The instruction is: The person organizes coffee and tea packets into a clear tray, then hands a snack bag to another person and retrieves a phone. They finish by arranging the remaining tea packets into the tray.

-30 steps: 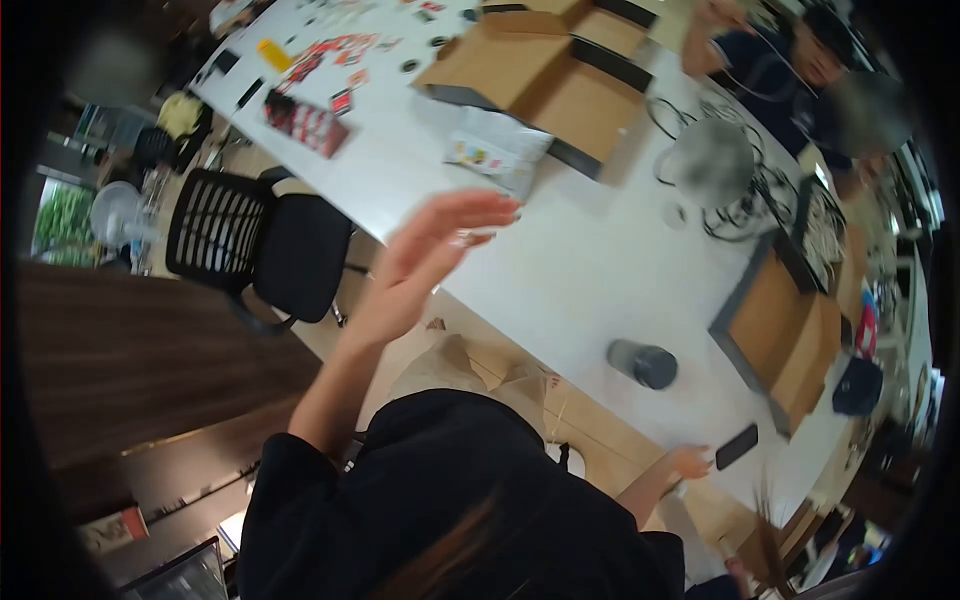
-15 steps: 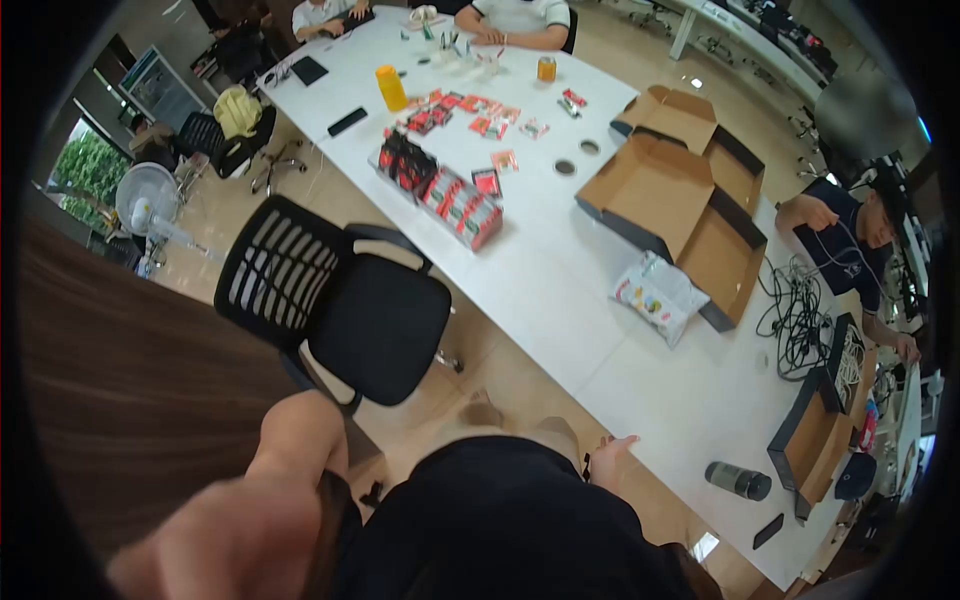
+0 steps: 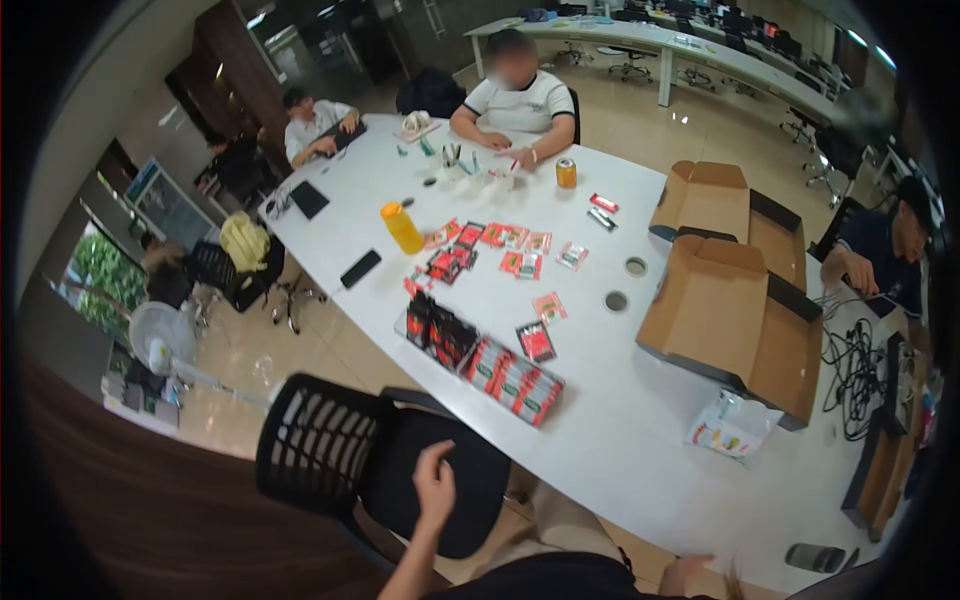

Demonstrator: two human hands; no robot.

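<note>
Presently, the left hand (image 3: 435,487) hangs empty above the seat of the black mesh-backed office chair (image 3: 370,470), fingers loosely curled; contact with the seat cannot be confirmed. The right hand (image 3: 688,570) sits at the near edge of the white table (image 3: 620,440), fingers spread, holding nothing. The chair stands set back from the table, apparently leaving room to sit. Red packet boxes (image 3: 515,380) lie beyond both hands, well apart.

Your left hand (image 3: 435,487) hovers, fingers loose, over the black chair (image 3: 390,475); your right hand (image 3: 685,572), blurred, sits at the white table (image 3: 640,470) edge.
</note>
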